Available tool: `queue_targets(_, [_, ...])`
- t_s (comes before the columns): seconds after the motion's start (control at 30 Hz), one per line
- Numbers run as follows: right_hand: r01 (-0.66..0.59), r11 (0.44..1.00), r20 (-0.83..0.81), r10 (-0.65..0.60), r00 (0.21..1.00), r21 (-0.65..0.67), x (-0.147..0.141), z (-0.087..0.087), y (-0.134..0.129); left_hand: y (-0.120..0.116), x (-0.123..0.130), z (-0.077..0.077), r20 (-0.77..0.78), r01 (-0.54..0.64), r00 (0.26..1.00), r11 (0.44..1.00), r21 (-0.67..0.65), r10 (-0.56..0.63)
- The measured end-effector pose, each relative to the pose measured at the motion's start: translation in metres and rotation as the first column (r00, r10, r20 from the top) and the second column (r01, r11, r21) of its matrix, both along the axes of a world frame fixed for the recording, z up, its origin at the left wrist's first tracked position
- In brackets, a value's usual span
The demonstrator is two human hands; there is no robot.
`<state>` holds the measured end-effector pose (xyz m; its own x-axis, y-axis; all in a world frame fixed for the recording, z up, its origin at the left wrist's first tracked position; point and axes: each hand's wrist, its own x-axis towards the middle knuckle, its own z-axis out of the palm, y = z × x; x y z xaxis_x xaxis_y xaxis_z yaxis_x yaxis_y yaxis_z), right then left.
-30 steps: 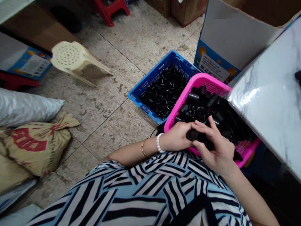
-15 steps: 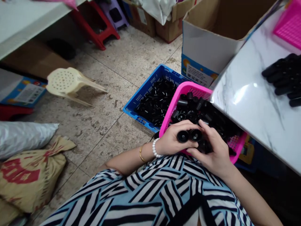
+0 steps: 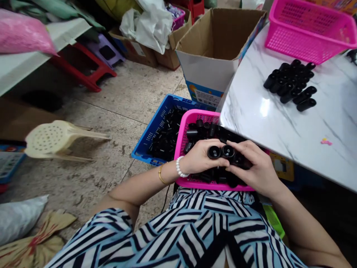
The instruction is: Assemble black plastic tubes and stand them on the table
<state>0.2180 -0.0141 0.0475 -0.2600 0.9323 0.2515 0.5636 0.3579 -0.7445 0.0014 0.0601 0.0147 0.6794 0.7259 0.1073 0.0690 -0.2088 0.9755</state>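
The left hand [image 3: 206, 154], with one beaded bracelet [image 3: 180, 166] and one gold bangle [image 3: 161, 174] at its wrist, is clamped on two black tubes [image 3: 221, 152], side by side, open ends facing up toward the camera. The right hand [image 3: 256, 167] curls against their right side, its thumb and fingers spread around dark parts; whether it grips them I cannot tell. Both hands and the two tubes are above the pink basket [image 3: 180, 136], just in front of the person's patterned top [image 3: 206, 230]. More black pieces fill the basket, too jumbled to count.

Left of the basket, partly behind it, is one blue crate [image 3: 147, 134], holding uncountable black pieces. Right of the basket, one white table [image 3: 251, 115] overhangs its corner. On it are a close cluster of black tubes [image 3: 288, 82], overlapping too much to count, one second basket [image 3: 295, 50], also pink, and one small pink bit [image 3: 326, 142].

Beyond the basket stands one open carton [image 3: 205, 69]; well to its left, one cream stool [image 3: 47, 137].
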Motion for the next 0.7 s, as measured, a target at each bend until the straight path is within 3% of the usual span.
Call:
queue_targets(0.13, [-0.111,0.978,-0.15,0.084,0.985,-0.179,0.012,0.002,0.008,0.004,0.006,-0.001,-0.045,0.089,0.994,0.987,-0.135,-0.096])
queue_targets(0.27, [-0.138,0.967,-0.219,0.091,0.972,-0.212,0.023,0.005,0.018,0.016,0.015,0.007,0.001,0.19,0.981,0.965,-0.179,-0.193])
queue_targets(0.37, [-0.07,0.948,-0.313,-0.032,0.949,-0.309,0.028,0.005,0.02,0.027,0.025,0.012,0.056,0.203,0.979,0.965,-0.167,-0.196])
queue_targets(0.47, [0.0,0.901,-0.431,-0.207,0.878,-0.434,0.039,0.001,0.017,0.039,0.034,0.013,0.182,0.277,0.956,0.908,-0.315,-0.229])
queue_targets(0.53, [0.051,0.891,-0.459,-0.28,0.843,-0.45,0.055,-0.002,0.015,0.05,0.04,0.012,0.238,0.319,0.94,0.88,-0.352,-0.246])
queue_targets(0.57, [0.097,0.892,-0.447,-0.312,0.839,-0.441,0.066,-0.002,0.015,0.057,0.043,0.012,0.218,0.301,0.945,0.906,-0.298,-0.243])
queue_targets(0.63, [0.243,0.891,-0.364,-0.388,0.847,-0.384,0.096,-0.001,0.021,0.074,0.051,0.011,0.108,0.153,0.983,0.988,-0.038,-0.148])
queue_targets(0.67, [0.335,0.884,-0.292,-0.431,0.854,-0.328,0.115,0.0,0.027,0.084,0.055,0.011,0.059,0.04,0.997,0.991,0.125,-0.047])
queue_targets(0.7, [0.431,0.866,-0.202,-0.483,0.852,-0.255,0.136,0.002,0.035,0.095,0.061,0.01,0.034,-0.077,0.997,0.961,0.267,0.071])
